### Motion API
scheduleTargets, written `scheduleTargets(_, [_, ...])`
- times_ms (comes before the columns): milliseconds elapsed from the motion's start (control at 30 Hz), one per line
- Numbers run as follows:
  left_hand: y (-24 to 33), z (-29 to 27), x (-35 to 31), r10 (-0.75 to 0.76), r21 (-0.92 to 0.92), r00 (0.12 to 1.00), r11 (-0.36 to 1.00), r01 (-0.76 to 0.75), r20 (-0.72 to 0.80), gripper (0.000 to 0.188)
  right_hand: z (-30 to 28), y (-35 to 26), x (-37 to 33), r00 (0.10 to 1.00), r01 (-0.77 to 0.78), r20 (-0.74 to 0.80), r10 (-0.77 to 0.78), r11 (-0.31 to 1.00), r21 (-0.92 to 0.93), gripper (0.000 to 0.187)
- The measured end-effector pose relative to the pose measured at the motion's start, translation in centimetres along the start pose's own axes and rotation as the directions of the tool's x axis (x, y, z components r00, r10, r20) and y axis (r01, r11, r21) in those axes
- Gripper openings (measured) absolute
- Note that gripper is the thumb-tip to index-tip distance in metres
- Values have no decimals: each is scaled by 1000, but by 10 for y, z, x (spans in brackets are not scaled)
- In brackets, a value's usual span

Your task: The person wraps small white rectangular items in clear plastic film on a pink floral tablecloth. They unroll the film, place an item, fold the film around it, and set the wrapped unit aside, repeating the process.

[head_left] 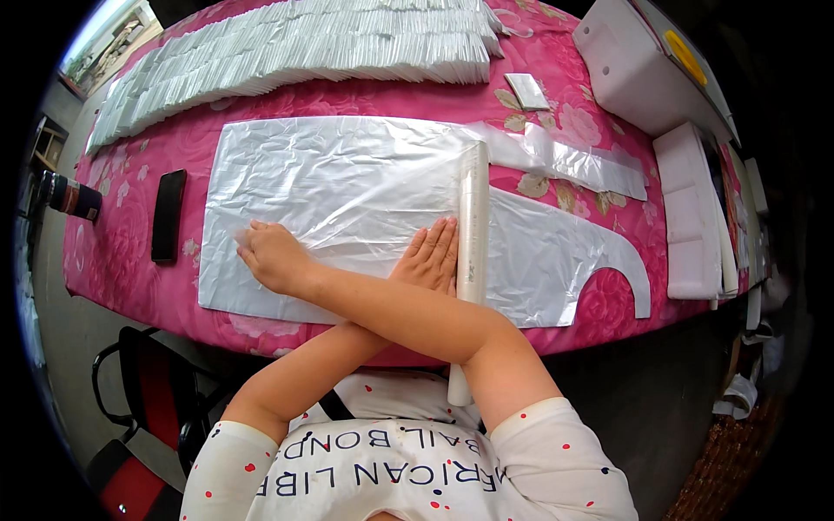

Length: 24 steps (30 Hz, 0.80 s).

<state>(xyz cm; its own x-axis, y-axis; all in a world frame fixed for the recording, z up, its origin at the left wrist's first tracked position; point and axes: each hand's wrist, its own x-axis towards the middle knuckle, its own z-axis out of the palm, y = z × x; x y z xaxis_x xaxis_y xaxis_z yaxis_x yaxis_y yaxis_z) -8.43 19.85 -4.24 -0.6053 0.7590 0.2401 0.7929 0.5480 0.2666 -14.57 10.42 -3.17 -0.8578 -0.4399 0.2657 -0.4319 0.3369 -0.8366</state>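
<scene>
A sheet of thin silvery-white plastic point(287, 174) lies flat on the table. Its right part is cut in a curve and ends in strap-like strips. Across it rests a long pale tube or roll point(472, 226), one end hanging over the table's near edge. My arms cross, the right over the left. My left hand point(430, 253) lies flat with fingers stretched, pressing the plastic right beside the roll. Farther left, my right hand point(276, 256) is closed, pinching thin clear plastic film that stretches in creases toward the roll.
Folded white packets point(304, 48) stand in long rows at the back; a single packet point(526, 91) lies right of them. A black phone point(168, 215) and dark jar point(71, 195) sit left. White foam boxes point(691, 208) line the right edge. Chairs point(148, 382) stand lower left.
</scene>
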Motion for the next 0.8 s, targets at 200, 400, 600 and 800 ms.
scheduleTargets(200, [-1,11,1,5,35,995,999,-1,-96,61,-70,-27,-35,996,15,87,-18,999,32,43])
scheduleTargets(400, [-21,-22,2,-253,-677,940,735,34,-227,46,-186,-17,-147,942,25,-311,-125,952,-304,29])
scheduleTargets(600, [-48,-37,68,-497,-983,848,-83,166,185,50,-219,4,-236,987,-98,-162,21,870,-484,41])
scheduleTargets(800, [-64,-26,99,-383,-777,759,-579,246,526,65,-233,8,-233,982,27,163,90,799,-601,61])
